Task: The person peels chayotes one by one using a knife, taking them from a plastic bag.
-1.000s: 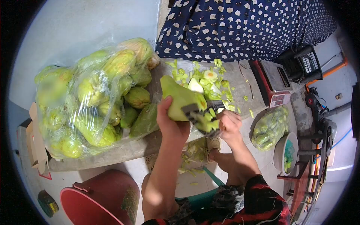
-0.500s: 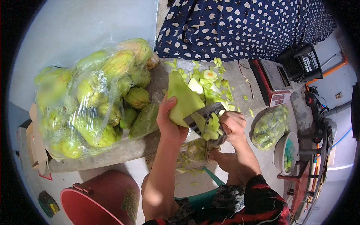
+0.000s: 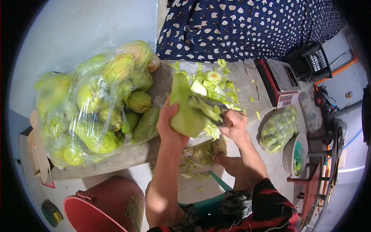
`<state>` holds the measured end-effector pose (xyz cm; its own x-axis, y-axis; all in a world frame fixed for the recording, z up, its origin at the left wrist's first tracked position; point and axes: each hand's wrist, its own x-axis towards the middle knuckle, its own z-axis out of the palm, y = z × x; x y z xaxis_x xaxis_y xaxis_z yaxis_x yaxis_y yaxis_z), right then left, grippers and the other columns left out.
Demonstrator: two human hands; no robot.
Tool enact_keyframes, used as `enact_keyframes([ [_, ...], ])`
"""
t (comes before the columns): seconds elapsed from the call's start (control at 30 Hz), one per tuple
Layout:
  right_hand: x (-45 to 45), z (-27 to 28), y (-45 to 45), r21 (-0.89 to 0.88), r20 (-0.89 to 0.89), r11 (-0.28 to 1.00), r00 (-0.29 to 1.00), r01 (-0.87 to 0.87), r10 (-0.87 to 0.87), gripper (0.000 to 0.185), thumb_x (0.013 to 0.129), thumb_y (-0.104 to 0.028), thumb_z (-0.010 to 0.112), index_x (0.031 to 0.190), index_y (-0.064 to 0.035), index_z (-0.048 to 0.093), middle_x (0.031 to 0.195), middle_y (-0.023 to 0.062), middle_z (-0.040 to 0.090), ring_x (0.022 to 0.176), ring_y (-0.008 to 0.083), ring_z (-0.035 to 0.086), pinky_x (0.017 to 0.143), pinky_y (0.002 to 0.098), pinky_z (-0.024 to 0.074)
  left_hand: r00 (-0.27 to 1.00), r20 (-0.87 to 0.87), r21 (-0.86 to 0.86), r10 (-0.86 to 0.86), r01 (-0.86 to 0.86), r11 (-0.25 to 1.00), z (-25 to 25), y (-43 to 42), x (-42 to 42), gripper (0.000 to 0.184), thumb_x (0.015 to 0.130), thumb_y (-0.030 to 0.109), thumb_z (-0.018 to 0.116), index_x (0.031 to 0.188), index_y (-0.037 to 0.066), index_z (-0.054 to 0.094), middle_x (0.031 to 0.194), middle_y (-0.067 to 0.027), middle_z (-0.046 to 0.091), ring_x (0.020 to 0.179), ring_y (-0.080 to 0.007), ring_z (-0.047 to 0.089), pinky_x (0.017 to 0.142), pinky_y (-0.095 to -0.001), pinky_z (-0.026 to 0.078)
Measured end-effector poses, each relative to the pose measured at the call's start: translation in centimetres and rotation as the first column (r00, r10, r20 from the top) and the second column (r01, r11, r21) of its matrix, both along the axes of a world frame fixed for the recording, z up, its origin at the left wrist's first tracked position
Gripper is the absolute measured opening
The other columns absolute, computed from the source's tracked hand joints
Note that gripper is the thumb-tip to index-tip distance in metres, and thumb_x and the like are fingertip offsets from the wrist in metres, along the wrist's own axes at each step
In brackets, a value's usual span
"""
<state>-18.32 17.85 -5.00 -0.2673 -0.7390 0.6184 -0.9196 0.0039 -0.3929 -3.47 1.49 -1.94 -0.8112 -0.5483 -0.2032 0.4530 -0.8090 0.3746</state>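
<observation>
A pale green, peeled-looking fruit (image 3: 187, 118) is gripped from its left side by my left hand (image 3: 170, 125), thumb on top. My right hand (image 3: 234, 123) is closed round the handle end of a dark wide-bladed knife (image 3: 210, 101), whose blade lies against the fruit's right side with green peel on it. Beyond the fruit, peel scraps (image 3: 232, 92) and cut pieces (image 3: 199, 88) lie on the concrete ledge (image 3: 251, 83). Left of my left hand rests a large clear plastic bag (image 3: 96, 104) full of green fruits.
A red scale (image 3: 276, 83) and a black basket (image 3: 309, 63) stand at the right. A filled plastic bag (image 3: 278, 131) and a white bucket (image 3: 290, 154) are on the floor. A large red bucket (image 3: 104, 205) stands at lower left, a patterned cloth (image 3: 239, 31) hangs behind.
The knife has moved from the fruit's lower right end up along its right side. The fruit has turned more upright in my left hand. The whole view has shifted slightly.
</observation>
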Motion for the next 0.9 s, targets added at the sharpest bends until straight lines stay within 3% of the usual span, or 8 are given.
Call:
enact_keyframes([
  [0.07, -0.7, -1.0, 0.1, 0.015, 0.021, 0.993, 0.993, 0.116, -0.116, 0.022, 0.054, 0.000, 0.068, 0.067, -0.0044, 0.051, 0.057, 0.0072, 0.046, 0.047, 0.0230, 0.048, 0.043, 0.0331, 0.0362, 0.997, -0.066, -0.058, -0.047, 0.043, 0.997, 0.2, 0.2, 0.1, 0.067, 0.078, 0.026, 0.053, 0.138, -0.001, 0.040, 0.117, -0.0156, 0.058, 0.104, -0.0263, 0.060, 0.089, -0.0385, 0.051],
  [0.3, 1.0, 2.8, -0.3, -0.098, -0.018, 0.993, 0.998, -0.068, 0.067, 0.017, 0.061, -0.001, 0.069, 0.067, -0.0045, 0.053, 0.054, 0.0061, 0.046, 0.043, 0.0217, 0.047, 0.042, 0.0331, 0.0356, 0.997, -0.064, -0.105, -0.038, 0.031, 0.994, 0.9, 0.3, -0.1, 0.072, 0.074, 0.024, 0.055, 0.138, -0.005, 0.038, 0.118, -0.0178, 0.057, 0.104, -0.0265, 0.061, 0.091, -0.0365, 0.050],
  [0.37, 0.9, 2.6, -0.4, -0.100, -0.017, 0.991, 0.996, -0.084, 0.083, 0.019, 0.061, -0.001, 0.069, 0.066, -0.0047, 0.052, 0.054, 0.0059, 0.045, 0.044, 0.0213, 0.047, 0.043, 0.0330, 0.0357, 0.996, -0.073, -0.161, -0.056, 0.044, 0.986, 0.7, 0.2, 0.0, 0.066, 0.078, 0.027, 0.052, 0.136, -0.001, 0.044, 0.122, -0.0166, 0.058, 0.112, -0.0302, 0.057, 0.099, -0.0399, 0.045],
  [0.43, 0.5, 1.2, -0.3, -0.034, -0.023, 0.999, 1.000, -0.011, 0.010, 0.022, 0.059, -0.002, 0.071, 0.065, -0.0049, 0.050, 0.054, 0.0060, 0.045, 0.045, 0.0208, 0.048, 0.043, 0.0331, 0.0362, 0.995, -0.083, -0.186, -0.061, 0.045, 0.981, 0.7, 0.3, 0.0, 0.066, 0.077, 0.027, 0.052, 0.136, -0.002, 0.044, 0.121, -0.0170, 0.058, 0.110, -0.0298, 0.058, 0.098, -0.0398, 0.046],
  [0.67, 0.1, -0.4, -1.0, -0.079, -0.007, 0.982, 0.985, 0.169, -0.170, 0.027, 0.062, -0.012, 0.076, 0.063, -0.0083, 0.049, 0.051, 0.0038, 0.040, 0.041, 0.0195, 0.041, 0.041, 0.0298, 0.0334, 0.997, 0.005, -0.186, -0.076, 0.075, 0.980, 1.3, 0.7, -0.2, 0.069, 0.075, 0.028, 0.054, 0.135, -0.003, 0.043, 0.116, -0.0175, 0.059, 0.103, -0.0279, 0.060, 0.091, -0.0383, 0.050],
  [0.9, -0.6, -1.4, -1.1, -0.137, -0.032, 0.974, 0.982, 0.179, -0.185, 0.039, 0.062, -0.015, 0.080, 0.060, -0.0082, 0.042, 0.052, 0.0041, 0.039, 0.042, 0.0195, 0.041, 0.042, 0.0307, 0.0328, 0.994, -0.031, -0.165, -0.106, 0.100, 0.981, 0.5, 1.0, -0.4, 0.070, 0.074, 0.029, 0.055, 0.135, -0.003, 0.042, 0.116, -0.0164, 0.059, 0.101, -0.0270, 0.061, 0.088, -0.0386, 0.051],
])
